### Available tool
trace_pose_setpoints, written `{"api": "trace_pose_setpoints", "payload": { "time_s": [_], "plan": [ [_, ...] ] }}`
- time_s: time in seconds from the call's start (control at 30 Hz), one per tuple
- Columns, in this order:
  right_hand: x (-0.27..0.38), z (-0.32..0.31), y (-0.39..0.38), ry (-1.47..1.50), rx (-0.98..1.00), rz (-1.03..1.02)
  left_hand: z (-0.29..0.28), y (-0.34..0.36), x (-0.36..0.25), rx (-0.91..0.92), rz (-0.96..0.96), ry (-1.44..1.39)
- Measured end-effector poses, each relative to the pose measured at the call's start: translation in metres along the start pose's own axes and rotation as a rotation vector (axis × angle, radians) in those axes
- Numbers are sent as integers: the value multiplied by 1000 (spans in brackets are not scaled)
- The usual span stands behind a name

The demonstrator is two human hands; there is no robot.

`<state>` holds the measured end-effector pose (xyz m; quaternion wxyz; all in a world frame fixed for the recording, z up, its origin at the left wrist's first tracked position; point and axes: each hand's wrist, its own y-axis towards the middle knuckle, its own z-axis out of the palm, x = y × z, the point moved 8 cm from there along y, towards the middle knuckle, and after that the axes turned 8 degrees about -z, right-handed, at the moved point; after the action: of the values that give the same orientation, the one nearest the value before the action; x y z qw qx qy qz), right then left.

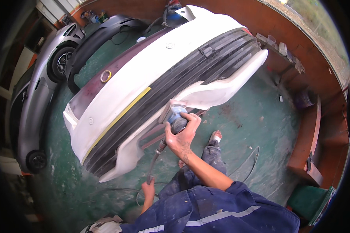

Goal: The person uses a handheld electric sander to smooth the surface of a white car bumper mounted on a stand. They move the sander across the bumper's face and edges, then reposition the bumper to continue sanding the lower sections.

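Observation:
A white car bumper (144, 64) with black slatted grille panels (175, 70) lies slantwise before me. My right hand (182, 136) is closed around a blue and black sander (178, 122), whose pad rests at the bumper's near lower edge. From the sander's rear a dark hose (154, 161) runs down toward me. My left hand (148, 189) grips that hose lower down. A strip of yellow masking tape (120, 119) follows the seam between the white shell and the grille.
A yellow tape roll (105, 76) sits along the bumper's far edge. Another dark bumper (91, 39) and a grey car (42, 85) stand to the left. Hose loops (254, 163) lie across the green floor beside my feet. Orange shelving (307, 143) lines the right side.

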<state>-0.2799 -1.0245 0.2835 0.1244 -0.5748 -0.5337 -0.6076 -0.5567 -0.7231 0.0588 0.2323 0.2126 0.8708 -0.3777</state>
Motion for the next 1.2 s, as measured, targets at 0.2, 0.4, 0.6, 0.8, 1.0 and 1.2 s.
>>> {"api": "trace_pose_setpoints", "payload": {
  "time_s": [0.2, 0.4, 0.6, 0.8, 1.0, 1.2],
  "plan": [
    [17, 26, -52, 269, 161, 69, -46, -7, 86, -131, -104, -38],
    [13, 19, -39, 280, 22, 78, -59, -16, 49, -116, -26, 5],
    [-12, 21, -28, 451, -141, 403, -69, -4, 1, -56, -31, -247],
    [18, 44, -78, 501, -37, 377, -103, -9, 51, -118, -118, -405],
    [9, 58, -118, 423, -7, 405, -113, 3, 101, -233, -207, -326],
    [-38, 42, -83, 535, -128, 577, -95, 17, 54, -27, -118, -288]
  ]
}}
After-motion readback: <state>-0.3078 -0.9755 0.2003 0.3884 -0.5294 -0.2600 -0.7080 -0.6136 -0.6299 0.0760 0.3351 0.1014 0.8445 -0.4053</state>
